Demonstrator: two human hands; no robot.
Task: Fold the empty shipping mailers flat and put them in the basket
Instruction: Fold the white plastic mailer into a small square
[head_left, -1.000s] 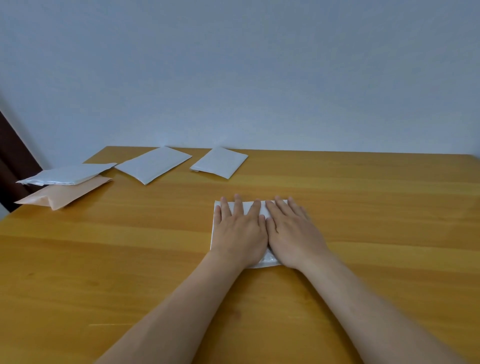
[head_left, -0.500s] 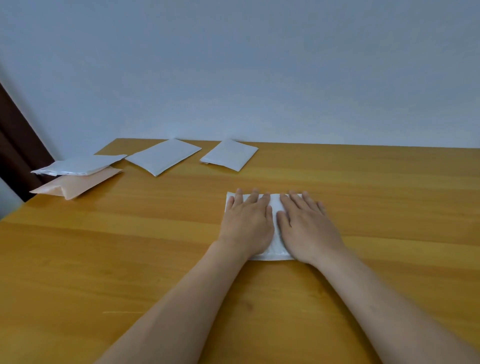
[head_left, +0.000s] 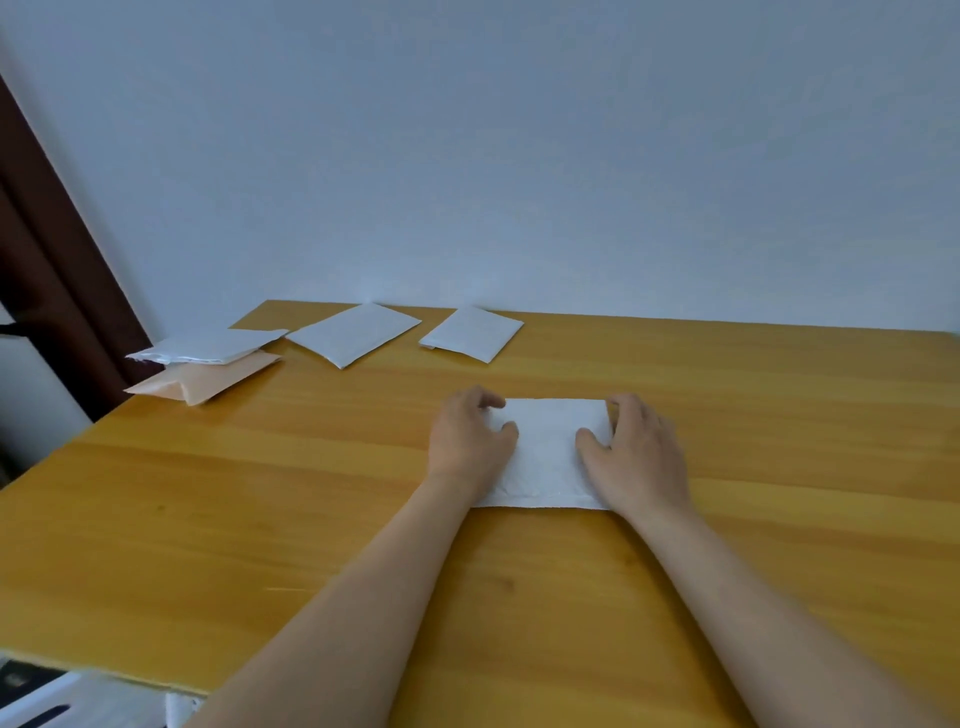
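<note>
Mailer (head_left: 546, 457) | flat on table (head_left: 789, 410) | left hand (head_left: 467, 449), right hand (head_left: 641, 454) grip sides

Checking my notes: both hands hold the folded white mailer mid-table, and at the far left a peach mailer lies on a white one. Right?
Not quite. The head view shows that stack reversed: the white rectangular mailer lies on the peach paper mailer. The left hand and right hand do hold the folded white mailer on the wooden table.
</note>
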